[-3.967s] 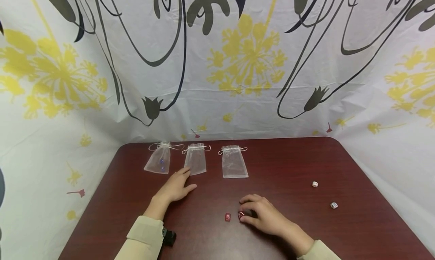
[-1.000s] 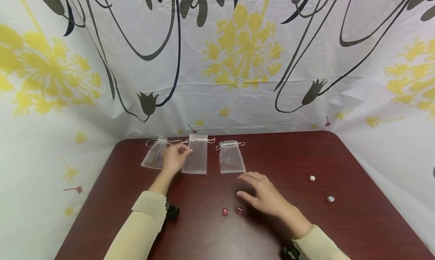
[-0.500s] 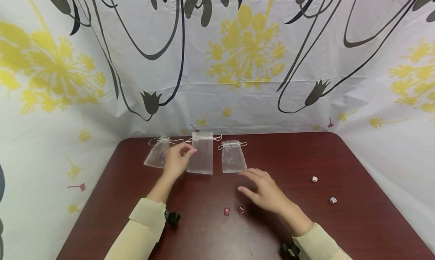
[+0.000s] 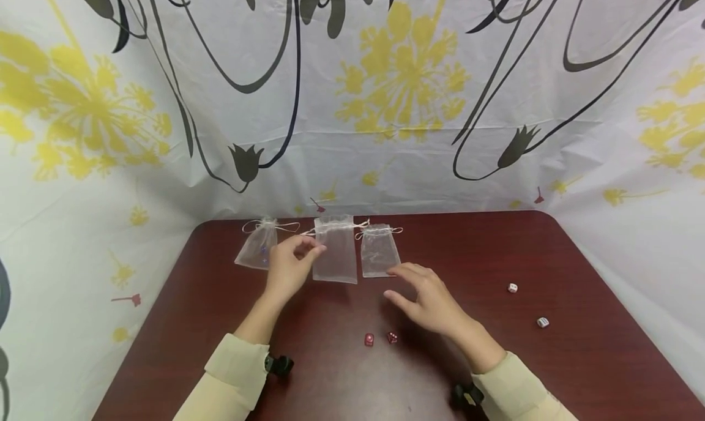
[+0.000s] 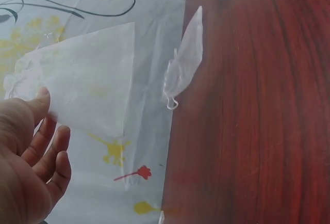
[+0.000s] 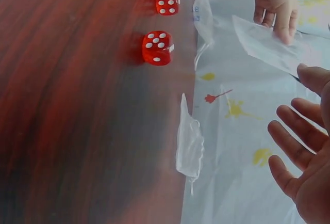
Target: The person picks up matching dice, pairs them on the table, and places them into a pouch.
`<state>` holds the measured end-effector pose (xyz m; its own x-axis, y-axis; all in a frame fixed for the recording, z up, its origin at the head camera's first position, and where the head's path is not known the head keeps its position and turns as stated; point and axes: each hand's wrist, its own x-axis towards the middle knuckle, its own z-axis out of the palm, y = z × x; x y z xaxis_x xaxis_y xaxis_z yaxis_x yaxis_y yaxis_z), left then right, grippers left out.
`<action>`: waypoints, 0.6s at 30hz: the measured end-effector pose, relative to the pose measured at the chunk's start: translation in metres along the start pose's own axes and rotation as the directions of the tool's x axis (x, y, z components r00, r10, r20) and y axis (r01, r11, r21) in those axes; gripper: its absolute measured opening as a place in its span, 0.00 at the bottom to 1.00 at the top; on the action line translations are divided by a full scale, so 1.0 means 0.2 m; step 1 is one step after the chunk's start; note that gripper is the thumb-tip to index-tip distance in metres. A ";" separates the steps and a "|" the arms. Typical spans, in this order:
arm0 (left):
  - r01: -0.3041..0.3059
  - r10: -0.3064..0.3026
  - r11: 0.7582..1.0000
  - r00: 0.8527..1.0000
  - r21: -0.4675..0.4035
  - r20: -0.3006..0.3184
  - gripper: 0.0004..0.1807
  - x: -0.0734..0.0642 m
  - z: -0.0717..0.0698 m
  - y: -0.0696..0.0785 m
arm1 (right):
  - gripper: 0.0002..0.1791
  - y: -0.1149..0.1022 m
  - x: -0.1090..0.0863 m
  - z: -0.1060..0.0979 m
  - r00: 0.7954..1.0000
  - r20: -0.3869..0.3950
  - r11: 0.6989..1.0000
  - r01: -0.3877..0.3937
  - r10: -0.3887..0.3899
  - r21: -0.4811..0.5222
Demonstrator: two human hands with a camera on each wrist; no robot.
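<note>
My left hand [image 4: 289, 267] pinches a sheer white drawstring pouch [image 4: 336, 256] by its left side near the gathered top. In the left wrist view that pouch [image 5: 95, 79] hangs flat and raised, thumb on its near face. My right hand [image 4: 429, 301] is held over the table with fingers spread and relaxed, nothing in them. Below it lie two red dice [image 4: 369, 339] with white pips, sharp in the right wrist view, where the nearer die [image 6: 157, 48] shows five on top. Another sheer pouch [image 4: 379, 256] lies flat just beyond my right fingertips.
At the back left, a third pouch [image 4: 253, 249] with blue dice inside is partly hidden by my left hand. Two white dice [image 4: 513, 287] lie apart on the right of the dark red table [image 4: 468, 249]. A patterned white cloth [image 4: 330, 176] hangs behind the far edge.
My left hand has taken hold of the middle pouch, raised it and carried it rightward. My right hand has left the right red die and moved up, fingers opened.
</note>
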<state>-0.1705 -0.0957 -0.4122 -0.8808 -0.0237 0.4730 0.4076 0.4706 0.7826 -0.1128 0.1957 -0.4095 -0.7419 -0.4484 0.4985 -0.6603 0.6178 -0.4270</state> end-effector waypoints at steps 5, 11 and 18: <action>-0.030 0.031 0.999 0.999 -0.028 0.017 0.06 -0.05 -0.01 0.06 | 0.20 -0.01 0.04 0.00 0.999 -0.035 0.999 0.022 -0.021 0.024; -0.097 0.099 0.992 0.995 -0.076 0.026 0.06 -0.09 0.00 0.13 | 0.18 -0.04 0.14 -0.02 0.988 -0.146 0.996 0.058 -0.049 0.063; -0.170 0.173 0.983 0.984 -0.072 0.045 0.07 -0.13 0.02 0.17 | 0.17 -0.09 0.22 -0.05 0.965 -0.258 0.992 0.078 -0.051 0.098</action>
<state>-0.1341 -0.0756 -0.3995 -0.8067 0.0983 0.5827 0.5676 0.4033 0.7178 -0.1328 0.1708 -0.3730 -0.6524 -0.2975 0.6971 -0.7247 0.5142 -0.4587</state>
